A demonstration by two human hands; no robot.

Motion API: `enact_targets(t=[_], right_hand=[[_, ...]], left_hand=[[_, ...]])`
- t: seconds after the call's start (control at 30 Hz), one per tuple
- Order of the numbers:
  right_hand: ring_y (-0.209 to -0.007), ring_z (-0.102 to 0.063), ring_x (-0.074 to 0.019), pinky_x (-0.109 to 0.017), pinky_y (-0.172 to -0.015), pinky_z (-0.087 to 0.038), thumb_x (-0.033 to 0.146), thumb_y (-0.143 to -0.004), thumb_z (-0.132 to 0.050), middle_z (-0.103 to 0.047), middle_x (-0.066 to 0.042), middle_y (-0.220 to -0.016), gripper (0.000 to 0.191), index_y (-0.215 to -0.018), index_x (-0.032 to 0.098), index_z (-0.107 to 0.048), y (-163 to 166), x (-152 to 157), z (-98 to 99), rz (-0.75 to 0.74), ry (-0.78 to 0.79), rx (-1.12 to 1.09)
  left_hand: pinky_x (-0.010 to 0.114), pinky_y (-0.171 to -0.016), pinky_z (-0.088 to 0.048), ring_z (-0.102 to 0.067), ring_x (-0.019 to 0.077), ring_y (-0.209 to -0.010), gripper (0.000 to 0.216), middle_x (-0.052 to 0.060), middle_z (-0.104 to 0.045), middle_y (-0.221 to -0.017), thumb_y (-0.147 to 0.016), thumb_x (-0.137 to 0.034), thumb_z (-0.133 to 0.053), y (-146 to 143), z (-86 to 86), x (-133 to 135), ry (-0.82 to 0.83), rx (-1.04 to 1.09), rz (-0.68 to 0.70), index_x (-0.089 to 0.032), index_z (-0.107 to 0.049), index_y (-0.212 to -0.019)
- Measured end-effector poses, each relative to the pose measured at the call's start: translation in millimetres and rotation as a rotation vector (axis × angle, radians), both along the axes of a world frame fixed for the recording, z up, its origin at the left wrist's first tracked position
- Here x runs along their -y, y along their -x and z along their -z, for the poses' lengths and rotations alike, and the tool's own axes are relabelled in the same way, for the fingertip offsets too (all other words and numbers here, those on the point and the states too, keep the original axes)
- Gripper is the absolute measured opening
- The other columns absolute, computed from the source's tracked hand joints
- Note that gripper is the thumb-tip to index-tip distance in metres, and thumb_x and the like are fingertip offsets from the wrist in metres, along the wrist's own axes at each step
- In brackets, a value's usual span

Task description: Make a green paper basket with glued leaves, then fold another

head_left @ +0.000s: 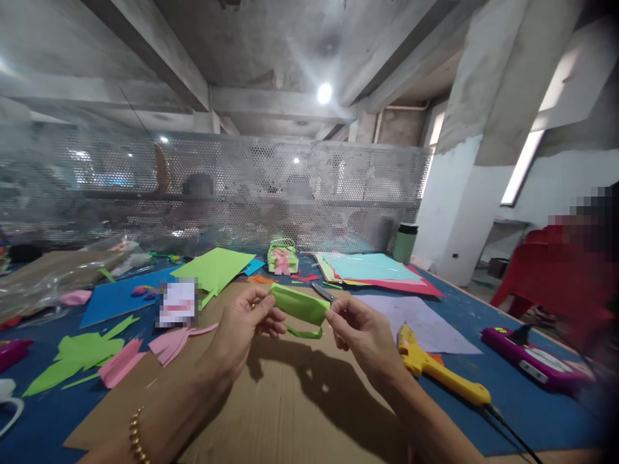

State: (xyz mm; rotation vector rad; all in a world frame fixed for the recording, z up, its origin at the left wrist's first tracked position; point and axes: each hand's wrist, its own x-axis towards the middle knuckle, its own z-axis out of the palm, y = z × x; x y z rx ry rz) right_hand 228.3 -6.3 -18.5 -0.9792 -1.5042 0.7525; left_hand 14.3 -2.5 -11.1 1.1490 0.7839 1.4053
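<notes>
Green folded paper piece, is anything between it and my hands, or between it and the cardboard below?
Nothing visible. The left hand and right hand each pinch one end of the green folded paper piece; only air separates it from the brown cardboard sheet beneath.

— At the lower right of the frame you have a yellow glue gun (435, 370) on the blue table (541, 412), with a purple gadget (532, 357) beyond it.
— And right of centre you have a stack of coloured sheets (372, 267), a green cup (405, 243) behind it, and a red chair (546, 270) at the right edge. Pink strips (174, 341) lie at lower left.
</notes>
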Motion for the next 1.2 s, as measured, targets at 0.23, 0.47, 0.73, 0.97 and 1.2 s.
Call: enact_targets(t=[0.23, 0.47, 0.73, 0.97, 1.2], right_hand=[[-0.041, -0.047, -0.0084, -0.021, -0.044, -0.037, 0.048, -0.079, -0.076, -0.054, 0.007, -0.049, 0.034, -0.075, 0.020, -0.058, -4.3, 4.8, -6.7, -0.108, 0.043, -0.060], [-0.042, -0.048, -0.0080, -0.020, -0.044, -0.038, 0.047, -0.082, -0.073, -0.052, 0.007, -0.051, 0.031, -0.077, 0.020, -0.058, -6.2, 4.0, -7.2, -0.094, 0.009, 0.010], [-0.046, -0.048, -0.0094, -0.022, -0.044, -0.038, 0.040, -0.083, -0.067, -0.052, 0.005, -0.058, 0.023, -0.072, 0.021, -0.057, -4.9, 4.0, -7.8, -0.075, -0.098, 0.214], [-0.048, -0.047, -0.0100, -0.022, -0.043, -0.038, 0.031, -0.085, -0.062, -0.053, 0.004, -0.061, 0.016, -0.072, 0.022, -0.057, -3.7, 2.9, -6.5, -0.030, -0.243, 0.311], [-0.050, -0.047, -0.0102, -0.024, -0.046, -0.038, 0.031, -0.086, -0.063, -0.052, 0.004, -0.060, 0.017, -0.072, 0.022, -0.058, -2.8, 4.1, -5.9, 0.019, -0.270, 0.290]], left_hand=[[0.021, -0.051, -0.049, -0.065, 0.0123, -0.051, 0.042, 0.001, -0.071, -0.064, -0.067, -0.045, -0.086, 2.3, -2.2, 0.6, 0.006, 0.025, 0.026, -0.017, -0.059, -0.082], [0.021, -0.051, -0.051, -0.067, 0.0140, -0.052, 0.049, 0.001, -0.071, -0.065, -0.067, -0.054, -0.085, 2.5, -3.7, 1.5, -0.017, -0.007, 0.019, -0.017, -0.057, -0.084], [0.016, -0.033, -0.035, -0.052, 0.0094, -0.032, 0.053, -0.003, -0.061, -0.049, -0.073, -0.068, -0.072, 5.8, -4.7, -2.3, 0.112, -0.187, -0.092, -0.019, -0.057, -0.083], [0.016, -0.034, -0.039, -0.060, 0.0121, -0.038, 0.045, 0.002, -0.068, -0.056, -0.075, -0.059, -0.074, 4.0, -1.4, -4.4, 0.097, -0.204, -0.132, -0.019, -0.052, -0.073], [0.019, -0.036, -0.044, -0.064, 0.0143, -0.042, 0.042, 0.002, -0.070, -0.060, -0.075, -0.055, -0.076, 1.8, -2.5, -2.1, 0.006, -0.194, -0.157, -0.020, -0.053, -0.076]])
